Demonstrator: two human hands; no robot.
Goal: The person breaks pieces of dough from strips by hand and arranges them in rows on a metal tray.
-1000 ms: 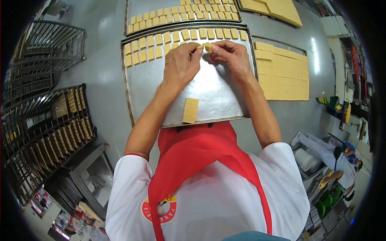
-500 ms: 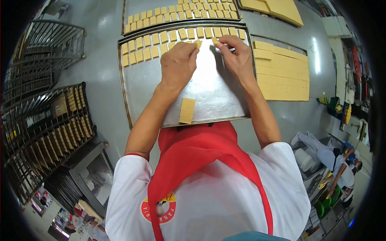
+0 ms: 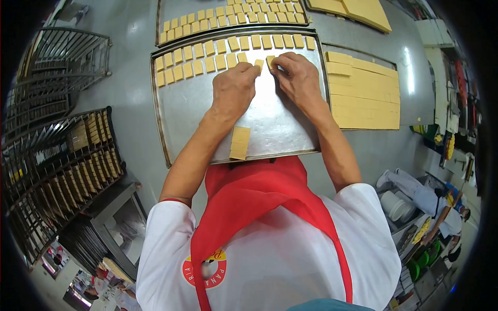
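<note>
My left hand (image 3: 233, 90) is closed, its fingertips pinching a small yellow rectangular dough piece (image 3: 259, 65) above the metal baking tray (image 3: 280, 124). Just to the right, my right hand (image 3: 300, 78) grips another dough piece (image 3: 270, 61) between thumb and fingers. Both pieces are tilted and close to the tray surface; whether they touch it I cannot tell. Rows of similar flat pieces (image 3: 198, 51) lie along the far side of the tray, the second row running from the left up to my hands. A larger uncut-looking strip of dough (image 3: 239, 143) rests near the tray's front edge.
Beyond stands a second tray (image 3: 171, 15) with more pieces. On the right lies a scored dough sheet (image 3: 363, 98), and farther back thick dough slabs (image 3: 358, 10). Metal racks (image 3: 67, 171) stand at left. A person (image 3: 430, 202) is at the lower right.
Both hands have shifted slightly, the left one rightward and the right one a little down and left. The dough pieces in them have come lower and nearer each other.
</note>
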